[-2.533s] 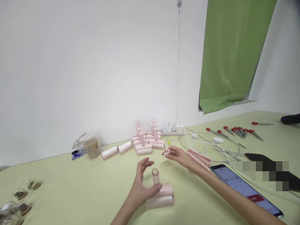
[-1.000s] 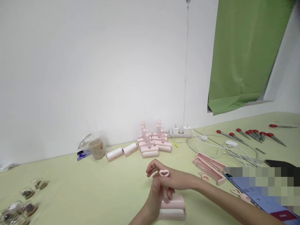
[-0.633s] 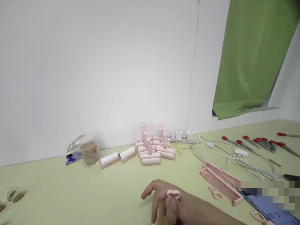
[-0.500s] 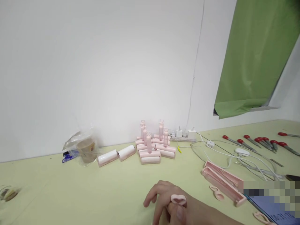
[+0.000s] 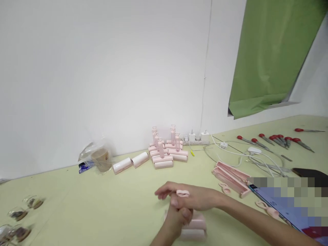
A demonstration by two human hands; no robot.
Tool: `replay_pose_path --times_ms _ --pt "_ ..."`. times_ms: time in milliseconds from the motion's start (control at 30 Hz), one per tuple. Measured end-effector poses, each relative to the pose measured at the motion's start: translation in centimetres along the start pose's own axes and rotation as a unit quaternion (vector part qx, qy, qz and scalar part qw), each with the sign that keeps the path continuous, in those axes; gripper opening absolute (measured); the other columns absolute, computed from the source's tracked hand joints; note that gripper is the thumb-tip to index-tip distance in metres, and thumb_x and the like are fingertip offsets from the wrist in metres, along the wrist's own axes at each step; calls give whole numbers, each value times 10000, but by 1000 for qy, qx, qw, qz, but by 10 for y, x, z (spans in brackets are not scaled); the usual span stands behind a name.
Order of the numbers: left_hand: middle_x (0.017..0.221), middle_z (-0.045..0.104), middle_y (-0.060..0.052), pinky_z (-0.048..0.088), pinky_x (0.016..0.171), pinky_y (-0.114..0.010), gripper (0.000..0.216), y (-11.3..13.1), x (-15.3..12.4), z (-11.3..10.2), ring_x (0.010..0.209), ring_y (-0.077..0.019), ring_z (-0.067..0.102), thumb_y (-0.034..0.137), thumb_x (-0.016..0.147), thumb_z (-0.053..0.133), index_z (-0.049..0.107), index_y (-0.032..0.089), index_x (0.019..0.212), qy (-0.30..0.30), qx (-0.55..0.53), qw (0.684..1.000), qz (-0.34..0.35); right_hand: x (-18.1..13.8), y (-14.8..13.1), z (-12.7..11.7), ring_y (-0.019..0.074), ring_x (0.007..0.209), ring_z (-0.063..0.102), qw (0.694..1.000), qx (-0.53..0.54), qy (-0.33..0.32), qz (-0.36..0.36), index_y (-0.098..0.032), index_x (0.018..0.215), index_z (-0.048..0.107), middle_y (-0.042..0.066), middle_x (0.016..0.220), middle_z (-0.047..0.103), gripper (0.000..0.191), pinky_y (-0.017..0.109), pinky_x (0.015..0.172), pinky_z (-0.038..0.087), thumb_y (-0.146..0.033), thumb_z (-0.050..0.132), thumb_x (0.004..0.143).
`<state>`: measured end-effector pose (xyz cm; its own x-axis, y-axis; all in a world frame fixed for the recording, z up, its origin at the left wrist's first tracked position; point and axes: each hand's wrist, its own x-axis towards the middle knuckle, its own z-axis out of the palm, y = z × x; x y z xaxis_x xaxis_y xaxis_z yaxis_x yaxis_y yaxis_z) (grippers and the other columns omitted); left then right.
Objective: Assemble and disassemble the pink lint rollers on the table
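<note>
1. Left hand [image 5: 174, 218] curls closed just below the pink loop [image 5: 182, 193]; its grip is hidden.
2. Right hand [image 5: 196, 198] overlaps it, half open; hold unclear.
3. Pink roller [image 5: 196, 224] lies beneath the hands.

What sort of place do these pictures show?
Probably a small workshop: similar pink plastic-looking cylinders grouped on the pale yellow-green table, several grey pointed tools with round red ends, and long, open pink trough-shaped pieces.

Left of the phone [image 5: 284, 212], the left hand [image 5: 176, 218] and the right hand [image 5: 198, 197] are seen bare, the slim forearms [image 5: 248, 217] being uncovered too.
</note>
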<state>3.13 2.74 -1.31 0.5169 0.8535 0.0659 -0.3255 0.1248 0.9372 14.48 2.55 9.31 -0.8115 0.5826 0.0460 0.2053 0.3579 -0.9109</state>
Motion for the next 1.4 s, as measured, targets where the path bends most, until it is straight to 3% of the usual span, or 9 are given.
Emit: replay_pose_path --times_ms 167,333,433,633,867,1000,1133,1300,1400 --pt "279 254 68 178 331 -210 714 15 -3 12 253 -42 236 853 516 220 408 174 393 -1 -5 999 54 -35 30 22 230 1046 474 984 -41 139 104 -256 1320 162 84 1231 427 823 307 816 392 -380 619 647" --pt "559 569 -42 417 532 -252 785 41 -1 6 528 -134 537 593 786 -43 583 132 686 1 195 979 57 -43 59 40 250 913 526 941 -218 196 168 -227 1127 429 64 1015 550 601 305 736 398 -289 659 576" --pt "933 602 -78 422 767 -297 634 60 8 -34 872 -173 553 458 843 -13 515 141 994 178 451 866 122 -34 71 16 229 851 542 912 -283 232 188 -237 1005 504 53 958 562 368 298 698 389 -254 582 645" --pt "1223 383 -230 126 980 -487 522 97 21 -167 1206 -343 239 305 684 449 411 33 1128 344 632 692 52 -10 109 -56 229 947 477 852 -337 344 206 -205 939 480 75 986 482 246 294 723 387 -188 501 694" --pt "1226 451 -166 111 991 -458 478 115 29 -239 1218 -316 281 180 581 514 492 112 1054 328 751 569 -66 16 138 -86 209 930 478 827 -361 397 168 -217 876 473 42 927 487 222 284 728 399 -150 519 670" --pt "1101 535 -137 257 920 -416 368 117 32 -236 1114 -295 408 170 598 492 505 136 964 306 756 571 -89 7 132 -87 296 997 445 811 -381 414 157 -196 961 480 99 1013 483 382 408 807 362 -214 615 604" --pt "1005 553 -128 352 828 -396 303 114 10 -219 988 -299 496 260 617 505 487 145 897 313 707 629 -86 -16 116 -57 249 1082 401 836 -332 433 62 -233 1078 420 95 1121 432 316 397 883 328 -298 456 771" --pt "1019 542 -100 428 732 -299 509 123 -39 -169 942 -252 526 497 642 487 446 137 999 303 582 751 -78 -25 101 19 193 955 506 941 128 307 68 -245 1020 439 62 1070 469 301 335 807 416 -403 491 769" --pt "919 568 -58 448 637 -255 551 136 -45 -124 823 -194 559 599 687 402 488 147 989 230 497 828 -115 -12 99 43 210 1009 508 858 451 213 122 -215 1084 423 92 1126 474 420 342 816 419 -478 485 762"
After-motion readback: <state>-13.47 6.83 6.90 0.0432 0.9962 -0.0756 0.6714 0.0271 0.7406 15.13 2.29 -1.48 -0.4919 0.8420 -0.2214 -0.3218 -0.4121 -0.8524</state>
